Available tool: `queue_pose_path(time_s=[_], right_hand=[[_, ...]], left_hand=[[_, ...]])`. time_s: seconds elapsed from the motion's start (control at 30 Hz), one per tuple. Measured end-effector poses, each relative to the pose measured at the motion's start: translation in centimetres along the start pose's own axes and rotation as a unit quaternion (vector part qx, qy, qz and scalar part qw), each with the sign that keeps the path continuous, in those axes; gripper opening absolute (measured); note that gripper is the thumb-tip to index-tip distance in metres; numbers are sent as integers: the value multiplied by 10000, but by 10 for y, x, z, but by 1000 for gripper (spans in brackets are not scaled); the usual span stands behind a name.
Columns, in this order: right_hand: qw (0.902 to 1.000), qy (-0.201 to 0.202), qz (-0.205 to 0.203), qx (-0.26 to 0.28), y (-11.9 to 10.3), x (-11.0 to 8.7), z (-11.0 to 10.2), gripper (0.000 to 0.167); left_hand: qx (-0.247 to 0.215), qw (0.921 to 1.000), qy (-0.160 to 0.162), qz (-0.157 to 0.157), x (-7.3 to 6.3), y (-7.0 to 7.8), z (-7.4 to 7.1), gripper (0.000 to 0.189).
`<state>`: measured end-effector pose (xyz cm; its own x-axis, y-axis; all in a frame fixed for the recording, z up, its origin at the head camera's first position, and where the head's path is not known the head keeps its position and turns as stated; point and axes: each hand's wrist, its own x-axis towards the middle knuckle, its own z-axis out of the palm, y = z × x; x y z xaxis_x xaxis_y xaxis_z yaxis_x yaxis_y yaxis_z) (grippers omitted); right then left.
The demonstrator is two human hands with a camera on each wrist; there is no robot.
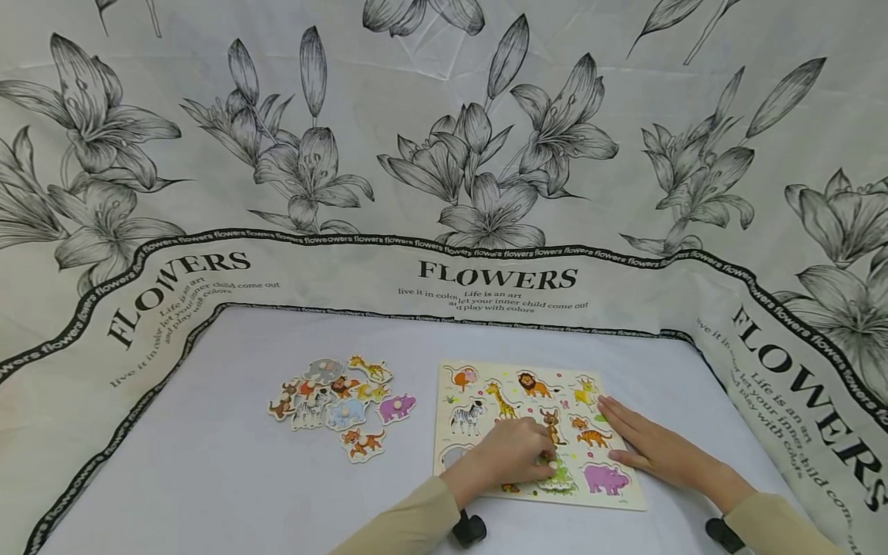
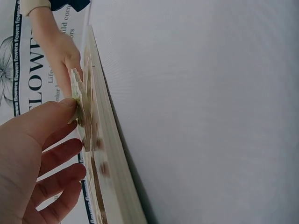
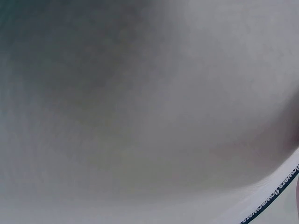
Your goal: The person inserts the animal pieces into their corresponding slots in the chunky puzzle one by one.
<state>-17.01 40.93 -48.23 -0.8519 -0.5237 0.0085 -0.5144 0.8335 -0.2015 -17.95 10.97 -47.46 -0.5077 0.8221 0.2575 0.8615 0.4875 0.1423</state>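
Observation:
My left hand (image 1: 512, 453) pinches a green puzzle piece (image 1: 558, 479) between thumb and fingers, low over the middle front of a cream animal puzzle board (image 1: 541, 501). From the left wrist view, the thin piece (image 2: 81, 100) appears edge-on beside the board's side (image 2: 110, 140), thumb on its near face. My right hand (image 1: 662, 453) rests with straightened fingers along the right edge of the board. Zebra, giraffe, lion, kangaroo, tiger and hippo pictures show on the board; the left hand hides part of its lower left. Blurred pale cloth fills most of the right wrist view.
Left of the board lies a loose pile of animal pieces, among them a zebra piece (image 1: 310, 410), a purple hippo piece (image 1: 398, 408) and a tiger piece (image 1: 363, 444). A white cloth (image 1: 229, 439) covers the table, and a flower-printed curtain (image 1: 333, 270) stands behind and at both sides.

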Motion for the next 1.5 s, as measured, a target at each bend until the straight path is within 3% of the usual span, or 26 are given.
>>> queue_pose_path(time_s=[0.73, 1.13, 1.5], right_hand=[[9999, 79, -97, -66, -1, 2, -1, 74], [10000, -27, 42, -16, -1, 2, -2, 75], [9998, -9, 66, -176, -3, -1, -2, 74]], left_hand=[[29, 10000, -33, -86, 4, 7, 5, 17], [166, 9999, -14, -23, 6, 9, 6, 17], [227, 9995, -195, -113, 7, 14, 4, 18]])
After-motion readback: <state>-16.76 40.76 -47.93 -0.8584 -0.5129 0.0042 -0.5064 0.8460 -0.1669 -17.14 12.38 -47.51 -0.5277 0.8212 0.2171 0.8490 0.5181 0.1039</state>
